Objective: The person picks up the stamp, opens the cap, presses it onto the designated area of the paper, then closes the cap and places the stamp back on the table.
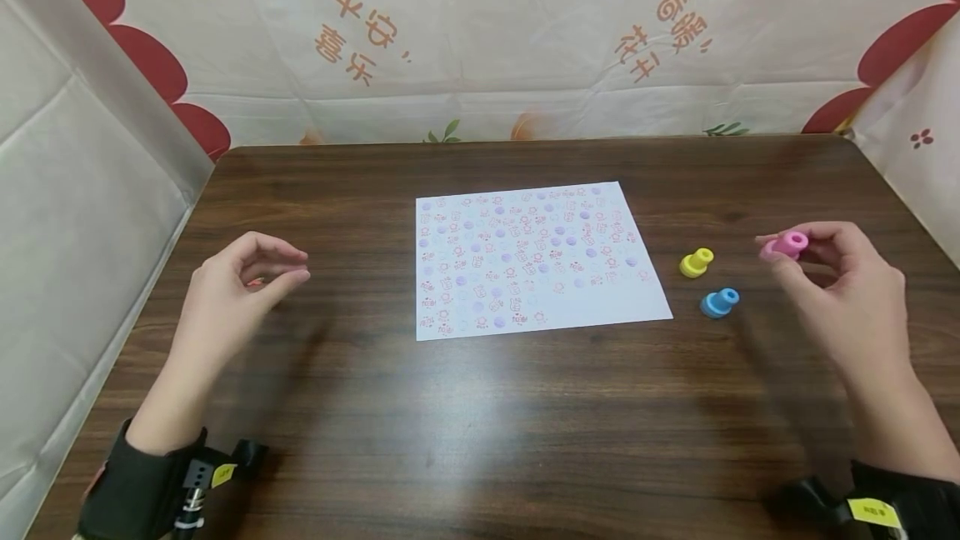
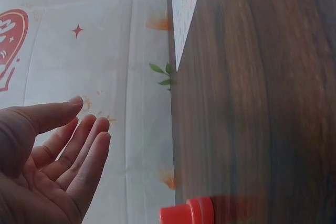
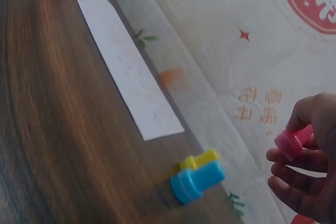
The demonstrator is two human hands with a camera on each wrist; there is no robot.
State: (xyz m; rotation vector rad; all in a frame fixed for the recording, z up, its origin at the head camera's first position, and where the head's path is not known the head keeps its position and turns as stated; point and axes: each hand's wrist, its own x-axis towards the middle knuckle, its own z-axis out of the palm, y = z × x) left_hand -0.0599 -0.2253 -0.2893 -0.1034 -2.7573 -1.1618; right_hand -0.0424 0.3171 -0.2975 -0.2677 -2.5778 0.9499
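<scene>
Between thumb and fingers, my right hand (image 1: pixel 855 290) pinches a pink toy stamp (image 1: pixel 787 245); the right wrist view shows the same pink stamp (image 3: pixel 292 142) from the side. To its left stand a yellow stamp (image 1: pixel 697 262) and a blue stamp (image 1: pixel 720 303), both upright on the table. My left hand (image 1: pixel 240 282) is raised at the left with relaxed, bent fingers and holds nothing. A red stamp (image 2: pixel 190 211) stands near it in the left wrist view, mostly hidden by the hand in the head view. A white sheet (image 1: pixel 615 303) covered in small printed marks lies between the hands.
The brown wooden table (image 1: pixel 420 432) extends under everything. A pale printed cloth (image 1: pixel 465 32) hangs behind its far edge, and more white cloth (image 1: pixel 82 190) hangs along the left side. Black wrist-camera straps (image 1: pixel 142 482) sit on both forearms.
</scene>
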